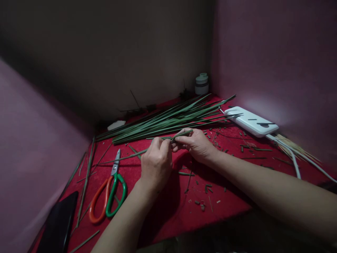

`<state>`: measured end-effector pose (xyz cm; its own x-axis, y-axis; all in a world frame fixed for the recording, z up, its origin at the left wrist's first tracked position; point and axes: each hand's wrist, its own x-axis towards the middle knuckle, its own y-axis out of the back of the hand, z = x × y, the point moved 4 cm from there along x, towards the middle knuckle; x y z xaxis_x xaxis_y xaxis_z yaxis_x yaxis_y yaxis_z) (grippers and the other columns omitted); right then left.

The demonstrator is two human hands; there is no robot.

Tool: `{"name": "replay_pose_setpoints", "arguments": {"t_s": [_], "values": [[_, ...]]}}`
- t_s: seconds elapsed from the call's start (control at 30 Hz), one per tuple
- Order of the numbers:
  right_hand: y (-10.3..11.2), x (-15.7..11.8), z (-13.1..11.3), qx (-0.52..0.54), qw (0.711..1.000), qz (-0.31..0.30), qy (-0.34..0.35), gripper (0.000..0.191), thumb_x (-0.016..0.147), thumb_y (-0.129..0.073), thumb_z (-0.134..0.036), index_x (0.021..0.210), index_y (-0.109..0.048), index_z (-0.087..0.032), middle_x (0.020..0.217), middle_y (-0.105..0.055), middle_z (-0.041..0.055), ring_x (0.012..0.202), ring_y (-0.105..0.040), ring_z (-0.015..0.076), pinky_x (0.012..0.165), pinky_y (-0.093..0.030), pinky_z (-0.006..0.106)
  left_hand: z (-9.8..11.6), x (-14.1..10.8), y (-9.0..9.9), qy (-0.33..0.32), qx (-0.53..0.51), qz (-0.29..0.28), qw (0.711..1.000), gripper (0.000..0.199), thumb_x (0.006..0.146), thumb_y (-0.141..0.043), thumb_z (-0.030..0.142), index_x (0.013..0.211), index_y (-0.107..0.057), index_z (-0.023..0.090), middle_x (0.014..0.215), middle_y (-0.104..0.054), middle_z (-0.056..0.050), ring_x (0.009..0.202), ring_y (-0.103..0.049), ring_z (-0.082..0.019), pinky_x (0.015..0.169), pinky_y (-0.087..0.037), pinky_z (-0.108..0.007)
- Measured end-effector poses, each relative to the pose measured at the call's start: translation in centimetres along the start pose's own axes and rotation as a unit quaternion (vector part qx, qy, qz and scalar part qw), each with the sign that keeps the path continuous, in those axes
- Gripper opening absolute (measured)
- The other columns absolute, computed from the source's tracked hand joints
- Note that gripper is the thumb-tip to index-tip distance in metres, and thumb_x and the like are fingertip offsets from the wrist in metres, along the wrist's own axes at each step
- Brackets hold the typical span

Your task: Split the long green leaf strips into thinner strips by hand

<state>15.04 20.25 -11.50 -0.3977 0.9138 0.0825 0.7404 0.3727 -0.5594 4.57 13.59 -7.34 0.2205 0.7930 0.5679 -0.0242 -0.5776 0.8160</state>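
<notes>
Over the red cloth, my left hand (pixel 157 160) and my right hand (pixel 197 144) meet, with fingers closed around a green leaf strip (pixel 131 155). One length of the strip runs out leftward from my left hand, past the scissors. A folded or rolled green end (pixel 185 133) shows above my right thumb; the spot between my fingertips is partly hidden. Just behind both hands lies a bundle of long green leaf blades (pixel 163 117). Left of my left hand, scissors (pixel 115 168) with one orange and one green handle rest on the cloth, blades pointing away.
A white power strip (pixel 252 121) with cables sits at right, bits of leaf on it, beside thin pale sticks (pixel 300 147). A small lidded jar (pixel 202 84) stands in the back corner. A black phone-like slab (pixel 58 225) lies front left. Cut leaf scraps (pixel 207 188) litter the red cloth (pixel 163 225).
</notes>
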Motion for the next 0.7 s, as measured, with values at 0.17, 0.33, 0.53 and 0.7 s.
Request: {"name": "replay_pose_setpoints", "arguments": {"t_s": [0.17, 0.33, 0.53, 0.7], "values": [[-0.03, 0.00, 0.01, 0.004, 1.000, 0.005, -0.003, 0.012, 0.060, -0.069, -0.015, 0.065, -0.059, -0.011, 0.060, -0.063, 0.0016, 0.054, -0.062, 0.0134, 0.058, -0.055, 0.029, 0.12, 0.03, 0.05, -0.003, 0.009, 0.004, 1.000, 0.023, 0.090, -0.042, 0.024, 0.080, -0.062, 0.018, 0.073, -0.053, -0.003, 0.060, -0.050, -0.013, 0.051, -0.032, -0.023], [-0.10, 0.00, -0.08, -0.003, 1.000, -0.002, -0.001, 0.010, 0.060, -0.068, -0.016, 0.064, -0.061, -0.011, 0.059, -0.064, 0.0018, 0.052, -0.060, 0.0118, 0.056, -0.053, 0.027, 0.17, 0.06, 0.15, -0.007, 0.014, 0.006, 1.000, 0.024, 0.090, -0.042, 0.025, 0.080, -0.062, 0.018, 0.074, -0.053, -0.003, 0.061, -0.050, -0.013, 0.051, -0.032, -0.023], [-0.12, 0.05, -0.01, 0.004, 1.000, -0.014, 0.000, 0.006, 0.062, -0.064, -0.017, 0.064, -0.064, -0.011, 0.061, -0.064, 0.0023, 0.057, -0.060, 0.0126, 0.055, -0.053, 0.027, 0.30, 0.25, -0.01, -0.008, 0.015, 0.004, 1.000, 0.026, 0.092, -0.039, 0.027, 0.081, -0.061, 0.018, 0.076, -0.055, -0.003, 0.061, -0.052, -0.014, 0.052, -0.033, -0.023], [-0.21, 0.10, -0.22, -0.009, 0.999, -0.024, 0.026, 0.008, 0.063, -0.060, -0.016, 0.064, -0.067, -0.012, 0.060, -0.063, 0.0014, 0.056, -0.057, 0.0099, 0.056, -0.050, 0.024, 0.46, 0.65, -0.06, -0.018, 0.034, -0.014, 0.999, 0.028, 0.092, -0.037, 0.030, 0.082, -0.061, 0.018, 0.075, -0.055, -0.003, 0.061, -0.053, -0.015, 0.050, -0.032, -0.024]]}}
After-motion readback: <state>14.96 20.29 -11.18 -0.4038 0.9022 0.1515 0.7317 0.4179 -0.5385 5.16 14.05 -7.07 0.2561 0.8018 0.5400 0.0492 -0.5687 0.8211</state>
